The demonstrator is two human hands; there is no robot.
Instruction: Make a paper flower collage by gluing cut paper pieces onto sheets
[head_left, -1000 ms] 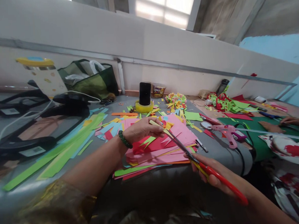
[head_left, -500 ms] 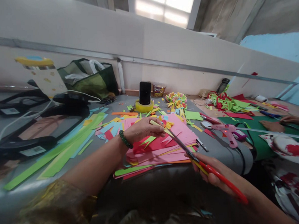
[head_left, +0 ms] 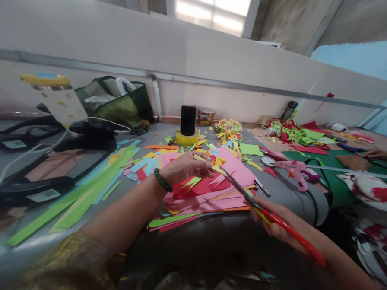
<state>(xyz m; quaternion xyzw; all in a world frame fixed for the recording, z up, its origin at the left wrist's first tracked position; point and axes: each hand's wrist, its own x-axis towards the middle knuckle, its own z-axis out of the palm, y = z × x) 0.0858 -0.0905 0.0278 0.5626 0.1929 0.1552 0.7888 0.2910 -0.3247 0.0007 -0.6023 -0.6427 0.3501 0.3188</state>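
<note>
My left hand (head_left: 191, 166), with a green beaded bracelet at the wrist, pinches a narrow pale yellow paper strip (head_left: 216, 167). My right hand (head_left: 278, 220) grips scissors (head_left: 239, 188) with red and yellow handles. Their blades point up and left, and the tips meet the strip's right end; whether they cut into it I cannot make out. Below both hands lies a pile of pink paper sheets (head_left: 236, 162) with red sheets (head_left: 196, 189) and small colored cut pieces on top.
Long green paper strips (head_left: 82, 200) lie to the left. A phone (head_left: 188, 120) stands in a yellow tape roll (head_left: 187, 138), near a ruffled paper ball (head_left: 228, 129). On the right are a pink glue gun (head_left: 295, 172), a green mat (head_left: 338, 189) and another person's hand (head_left: 375, 153).
My right hand and the scissors have shifted slightly right and down. The left hand stays nearly in place, still pinching the yellow strip.
</note>
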